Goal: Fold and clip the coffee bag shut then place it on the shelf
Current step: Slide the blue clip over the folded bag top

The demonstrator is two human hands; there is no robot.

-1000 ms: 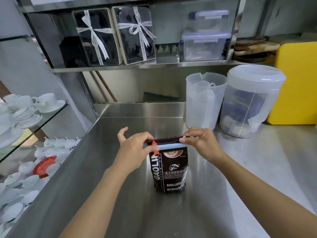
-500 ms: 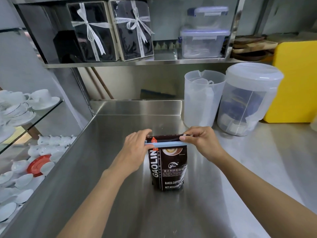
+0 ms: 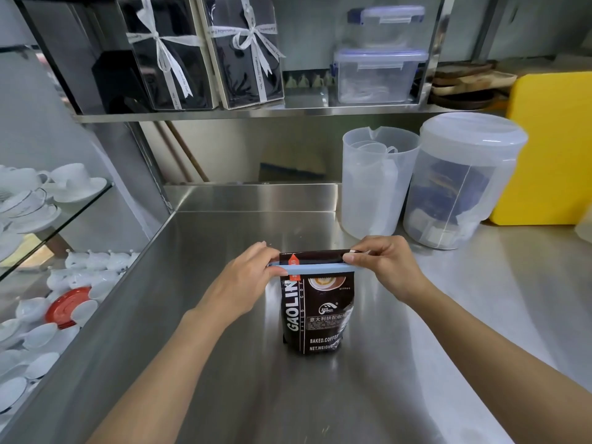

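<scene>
steel counter (image 3: 416,315), coffee bag (image 3: 315,312) upright, shelf (image 3: 243,114) above

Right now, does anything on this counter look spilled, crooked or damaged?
Nothing stands out. The dark brown coffee bag stands upright on the stainless steel counter, the long pale blue plastic clip sits level across its folded top, with the left hand and right hand at its ends. No spill visible.
</scene>
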